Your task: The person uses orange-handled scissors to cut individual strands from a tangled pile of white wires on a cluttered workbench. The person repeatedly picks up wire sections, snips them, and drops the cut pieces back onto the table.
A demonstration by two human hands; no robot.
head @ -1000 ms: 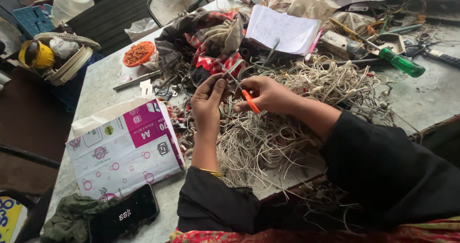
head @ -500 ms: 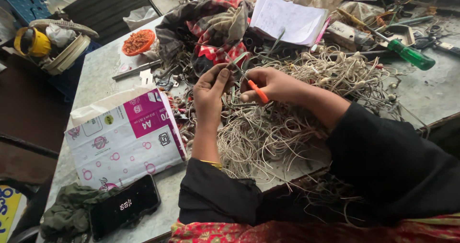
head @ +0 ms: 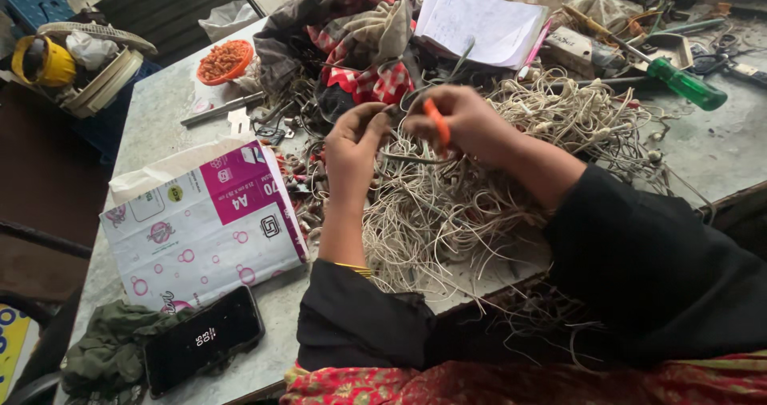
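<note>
Head view: a grey worktop (head: 160, 125) is seen strewn with clutter. A large tangle of pale wires (head: 479, 189) is heaped at its middle, with a white and pink paper pack (head: 200, 229) lying to its left. A black phone (head: 204, 341) is set near the worktop's front edge. Above the tangle, the left hand (head: 355, 145) is closed on a wire end, and the right hand (head: 463, 121) is wrapped around an orange-handled cutter (head: 437, 123). A green-handled screwdriver (head: 687, 84) lies well apart.
</note>
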